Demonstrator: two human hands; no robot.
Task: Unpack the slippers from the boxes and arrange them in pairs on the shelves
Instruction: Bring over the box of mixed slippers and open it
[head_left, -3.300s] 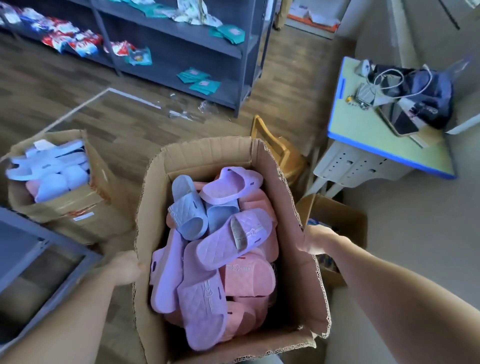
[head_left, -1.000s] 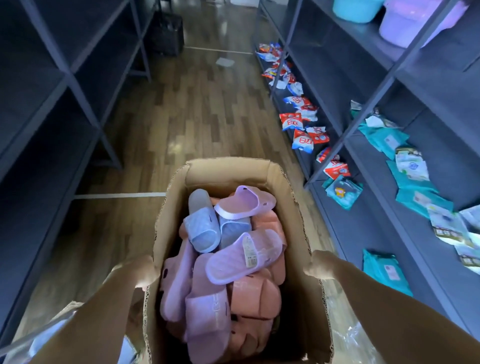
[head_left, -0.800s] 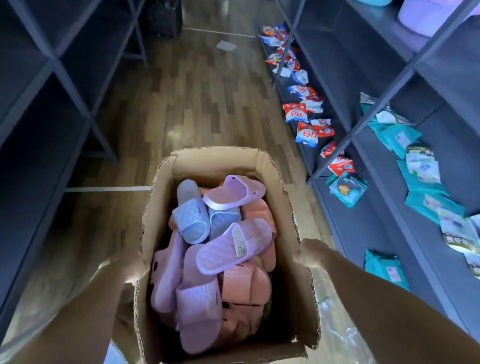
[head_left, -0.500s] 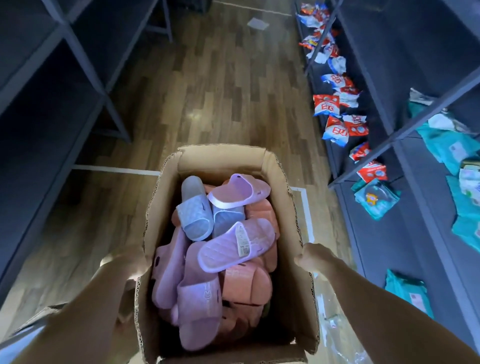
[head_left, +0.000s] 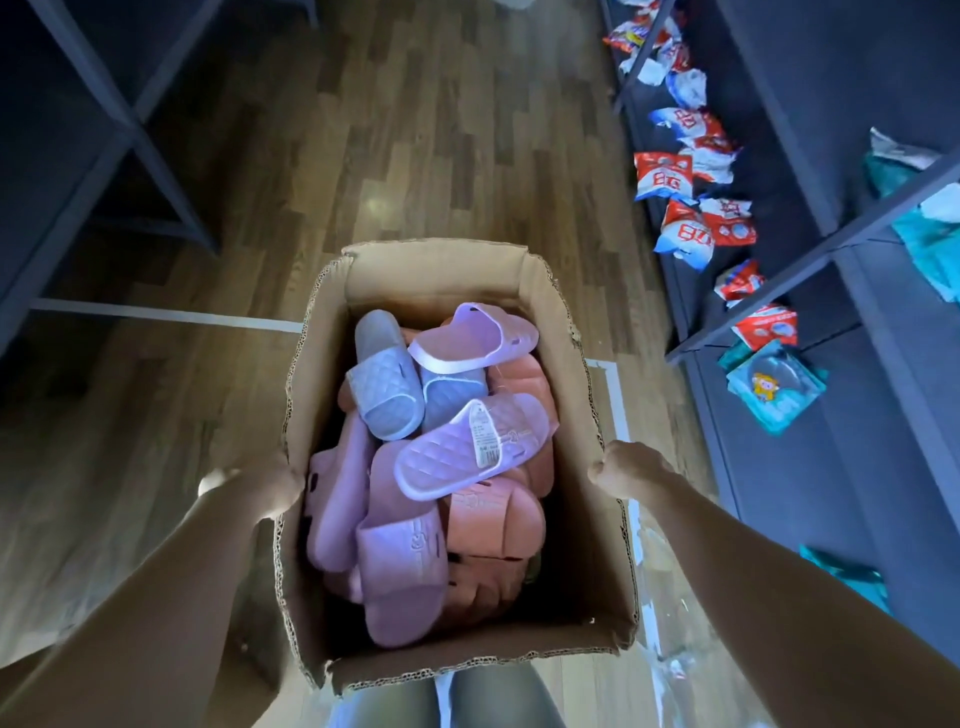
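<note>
The left hand (head_left: 260, 480) presses against the outside of the left wall of an open cardboard box (head_left: 582, 587), its grip closed on the wall's upper edge with the fingers curled. The right hand (head_left: 626, 467) does the same on the right wall, its grip clenched over the rim with the knuckles up. Between the two grips the box hangs above a wooden floor (head_left: 441, 156).

Inside the box, between the hands, lies a loose heap of slippers. Level with the right grip and just inward from it rests a lilac quilted slipper (head_left: 467, 447), sole half turned, with a white tag on its strap. Beyond it, away from both grips, sit a pale blue quilted slipper (head_left: 384, 384) and a lilac one tipped on its side (head_left: 478, 338). Nearer the body than the grips lie a mauve slipper (head_left: 402, 566) and several salmon-pink ones (head_left: 493, 525), perhaps more beneath, though the heap hides them.

Out past the right grip stands a dark shelf unit (head_left: 831, 441) holding red-and-white packets (head_left: 696, 228) and teal packets (head_left: 774, 384). Out past the left grip stands another dark shelf unit (head_left: 67, 171).
</note>
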